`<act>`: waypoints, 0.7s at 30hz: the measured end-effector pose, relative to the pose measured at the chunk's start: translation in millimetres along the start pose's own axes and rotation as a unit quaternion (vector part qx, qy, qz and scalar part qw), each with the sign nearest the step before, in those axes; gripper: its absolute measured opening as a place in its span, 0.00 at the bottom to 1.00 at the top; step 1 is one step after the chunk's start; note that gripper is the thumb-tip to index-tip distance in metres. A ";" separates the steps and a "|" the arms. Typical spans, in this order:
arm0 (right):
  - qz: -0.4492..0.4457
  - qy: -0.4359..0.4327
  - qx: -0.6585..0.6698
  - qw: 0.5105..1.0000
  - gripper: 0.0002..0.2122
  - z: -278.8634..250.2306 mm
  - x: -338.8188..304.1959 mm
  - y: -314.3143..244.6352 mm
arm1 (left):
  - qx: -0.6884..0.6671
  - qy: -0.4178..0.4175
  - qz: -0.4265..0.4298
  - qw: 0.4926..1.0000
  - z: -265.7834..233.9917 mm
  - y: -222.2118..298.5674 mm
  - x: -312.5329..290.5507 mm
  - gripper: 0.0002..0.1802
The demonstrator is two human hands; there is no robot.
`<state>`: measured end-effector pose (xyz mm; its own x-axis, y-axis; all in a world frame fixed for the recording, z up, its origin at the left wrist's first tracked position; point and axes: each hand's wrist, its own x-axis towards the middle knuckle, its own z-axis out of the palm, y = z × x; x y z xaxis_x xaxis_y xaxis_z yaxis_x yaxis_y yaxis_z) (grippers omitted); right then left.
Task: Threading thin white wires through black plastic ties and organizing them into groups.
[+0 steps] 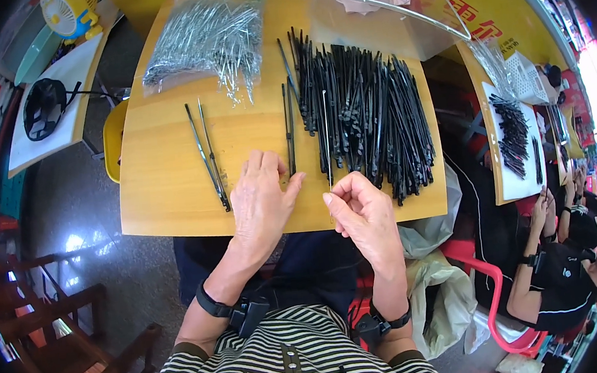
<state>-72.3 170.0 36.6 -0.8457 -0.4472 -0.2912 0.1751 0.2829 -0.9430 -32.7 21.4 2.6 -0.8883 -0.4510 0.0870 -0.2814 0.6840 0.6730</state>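
Observation:
My right hand (367, 216) is closed, thumb and forefinger pinching a thin rod (327, 137) that points away from me, dark along its length and brassy near the fingers. My left hand (260, 194) rests palm down near the table's front edge, thumb apart from the fingers; nothing shows in it. Just left of it lie two slim dark rods (207, 152). A few more dark rods (288, 126) lie between my hands, farther up. To the right spreads a large pile of slim black rods (378, 114), partly beyond my right hand.
A clear bag of thin silvery rods (209, 37) lies at the table's (156, 164) far left. A clear sheet in a white frame (396, 10) stands behind the pile. Right of me, co-workers (565, 269) sit at another table (504, 192) with black rods. Left is a wooden chair (59, 317).

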 end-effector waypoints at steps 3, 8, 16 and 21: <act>-0.001 -0.008 0.012 1.000 0.06 4.6 2.1 4.4 | 0.015 0.009 -0.005 1.000 -1.3 -2.2 -1.2 0.11; 0.002 -0.021 0.003 1.000 0.06 8.1 5.4 8.5 | 0.030 0.009 -0.038 0.999 -13.6 -7.8 -5.6 0.09; -0.019 -0.051 0.122 0.991 0.07 21.0 20.6 13.9 | -0.302 -0.082 -0.187 0.931 -41.2 -21.9 -12.5 0.05; -0.041 -0.058 0.195 0.978 0.06 33.8 26.5 10.3 | -0.490 -0.107 -0.211 0.839 -47.1 -18.8 -22.7 0.04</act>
<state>-76.0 132.3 13.7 -0.8068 -0.5537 -0.2062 0.3066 -0.0940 -0.9472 9.8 -8.2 22.6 -0.8588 -0.3494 -0.3747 -0.2470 -0.3584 0.9003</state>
